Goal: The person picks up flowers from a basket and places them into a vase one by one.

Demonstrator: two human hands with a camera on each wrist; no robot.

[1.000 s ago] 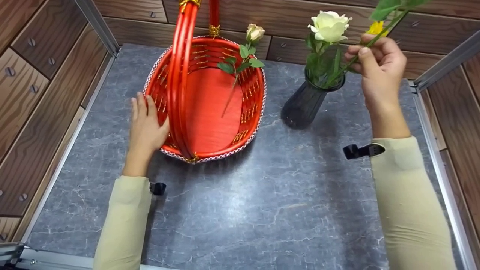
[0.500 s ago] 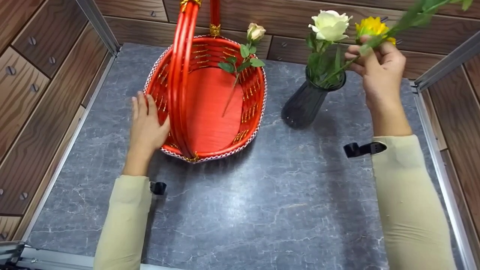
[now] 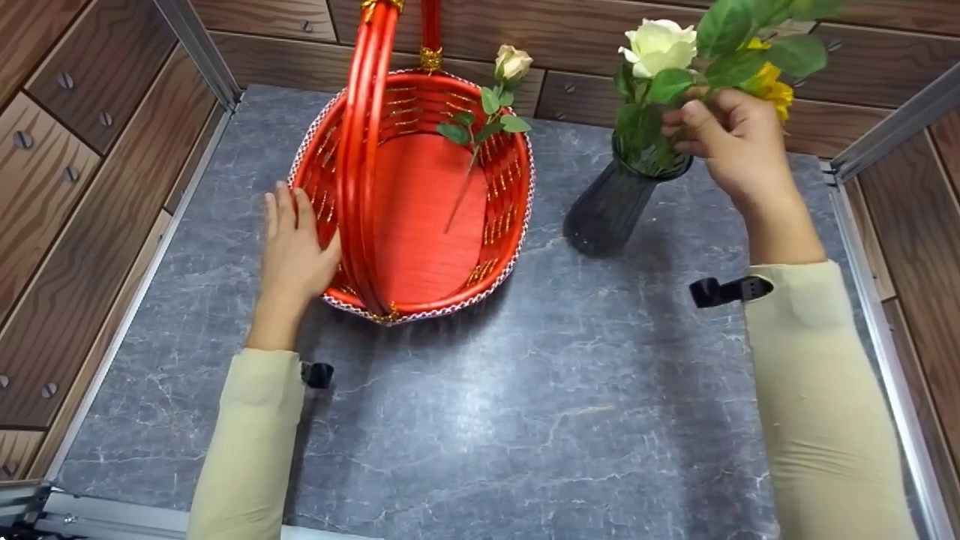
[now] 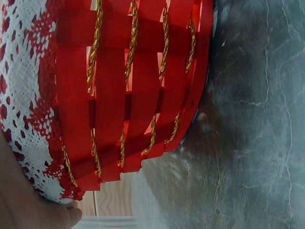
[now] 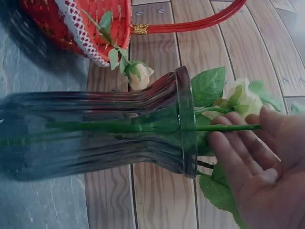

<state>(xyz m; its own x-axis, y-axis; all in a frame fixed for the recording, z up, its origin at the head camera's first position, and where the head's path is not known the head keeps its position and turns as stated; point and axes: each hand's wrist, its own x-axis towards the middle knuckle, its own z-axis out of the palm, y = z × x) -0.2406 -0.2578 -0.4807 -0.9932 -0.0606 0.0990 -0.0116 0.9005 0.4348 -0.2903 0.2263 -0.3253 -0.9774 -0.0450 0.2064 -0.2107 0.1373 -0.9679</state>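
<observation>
My right hand pinches a green flower stem just above the mouth of the dark glass vase. The lower stem runs down inside the glass; large leaves spread above the hand, and the top is out of frame. A white rose stands in the vase, left of the hand. Behind the hand shows a yellow flower, partly covered. My left hand holds the left rim of the red woven basket, thumb inside, fingers along the outside.
Inside the basket a small cream rose leans on its far right side, its stem reaching the bottom. The basket's tall red handle arches over it. Wood-patterned panels with metal frame edges enclose the grey marbled tabletop.
My right hand has moved slightly left, toward the vase. The leafy stem has swung from the upper right to above the hand, near the white rose. The left hand and basket stay put.
</observation>
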